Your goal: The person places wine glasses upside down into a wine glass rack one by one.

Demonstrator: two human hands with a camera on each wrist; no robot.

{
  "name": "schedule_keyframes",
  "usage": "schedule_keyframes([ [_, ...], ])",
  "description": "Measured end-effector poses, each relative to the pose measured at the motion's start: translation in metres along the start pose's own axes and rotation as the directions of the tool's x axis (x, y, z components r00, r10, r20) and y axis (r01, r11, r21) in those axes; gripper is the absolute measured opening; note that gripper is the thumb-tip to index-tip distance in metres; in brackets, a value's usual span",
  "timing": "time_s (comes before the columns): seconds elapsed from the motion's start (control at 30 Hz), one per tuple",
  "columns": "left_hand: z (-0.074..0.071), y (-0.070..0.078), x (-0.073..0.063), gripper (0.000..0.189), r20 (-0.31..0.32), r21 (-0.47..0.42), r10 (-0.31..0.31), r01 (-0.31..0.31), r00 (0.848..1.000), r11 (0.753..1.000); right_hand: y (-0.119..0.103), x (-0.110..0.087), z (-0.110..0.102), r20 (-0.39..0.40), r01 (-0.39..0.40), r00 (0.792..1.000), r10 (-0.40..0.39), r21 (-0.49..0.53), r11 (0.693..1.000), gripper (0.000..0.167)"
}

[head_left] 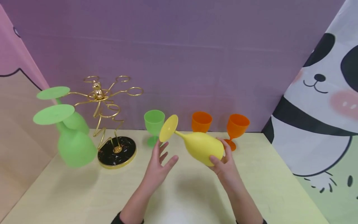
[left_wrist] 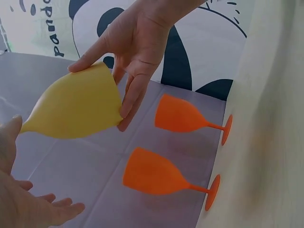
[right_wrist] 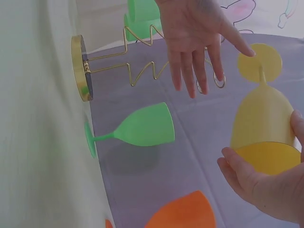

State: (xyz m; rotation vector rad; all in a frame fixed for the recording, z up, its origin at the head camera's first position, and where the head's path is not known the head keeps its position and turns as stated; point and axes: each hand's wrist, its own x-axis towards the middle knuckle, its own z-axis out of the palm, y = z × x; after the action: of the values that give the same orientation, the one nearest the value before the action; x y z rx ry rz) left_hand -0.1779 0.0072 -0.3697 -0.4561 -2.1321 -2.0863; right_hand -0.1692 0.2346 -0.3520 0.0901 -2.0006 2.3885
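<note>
The yellow goblet [head_left: 202, 147] is held above the table [head_left: 265, 186], to the right of the gold rack [head_left: 98, 94] and nearer the person. It lies tilted: foot [head_left: 169, 128] up and toward the rack, mouth down and away from it.

Judged by its even, matte surface, the yellow goblet is probably light, stiff plastic: low breakage risk, moderate slip. The bowl near the rim offers the broadest grip; the thin stem [head_left: 180, 134] suits a light pinch only.

The right hand [head_left: 226, 168] grips the bowl near the rim, thumb and fingers on opposite sides. The left hand [head_left: 160, 168] is spread wide beside the foot and grips nothing; contact with the foot cannot be told.

Right of the rack, an upright green goblet [head_left: 154, 121] stands closest, then a first orange goblet [head_left: 202, 121] and a second orange goblet [head_left: 237, 126]. Two inverted green goblets [head_left: 76, 151] occupy the rack's left side.

The purple backdrop [head_left: 173, 62] limits travel behind the rack. The rack's projecting rings are likely snag points; the near side appears to give most room.
</note>
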Motion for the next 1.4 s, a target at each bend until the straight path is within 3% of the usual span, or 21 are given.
schedule_keyframes([
  [0.2, 0.005, -0.003, 0.000, 0.087, 0.018, -0.017, 0.035, -0.034, 0.999, 0.999, 0.006, 0.000, -0.001, 0.111, -0.001, 0.994, -0.010, 0.095, 0.995, 0.054],
  [0.5, 0.012, -0.005, -0.002, 0.088, 0.067, -0.010, 0.011, -0.010, 0.998, 1.000, 0.017, 0.001, 0.000, 0.299, -0.017, 0.954, -0.033, 0.163, 0.986, 0.040],
  [0.77, 0.012, -0.001, -0.005, 0.096, 0.084, -0.044, -0.001, 0.004, 0.996, 0.999, 0.022, -0.002, 0.004, 0.365, -0.104, 0.930, 0.030, 0.186, 0.977, 0.036],
  [1.07, 0.013, -0.001, -0.006, 0.096, 0.078, -0.032, 0.008, -0.005, 0.997, 0.999, 0.028, -0.005, 0.008, 0.461, -0.191, 0.885, 0.071, 0.219, 0.957, 0.036],
  [1.23, 0.013, -0.002, -0.008, 0.096, 0.057, -0.024, 0.033, -0.031, 0.998, 0.999, 0.030, -0.006, 0.010, 0.514, -0.205, 0.856, 0.051, 0.248, 0.947, 0.037],
  [1.4, 0.014, -0.001, -0.009, 0.096, 0.059, -0.021, 0.073, -0.072, 0.996, 0.997, 0.030, -0.007, 0.011, 0.523, -0.225, 0.850, 0.064, 0.251, 0.942, 0.038],
])
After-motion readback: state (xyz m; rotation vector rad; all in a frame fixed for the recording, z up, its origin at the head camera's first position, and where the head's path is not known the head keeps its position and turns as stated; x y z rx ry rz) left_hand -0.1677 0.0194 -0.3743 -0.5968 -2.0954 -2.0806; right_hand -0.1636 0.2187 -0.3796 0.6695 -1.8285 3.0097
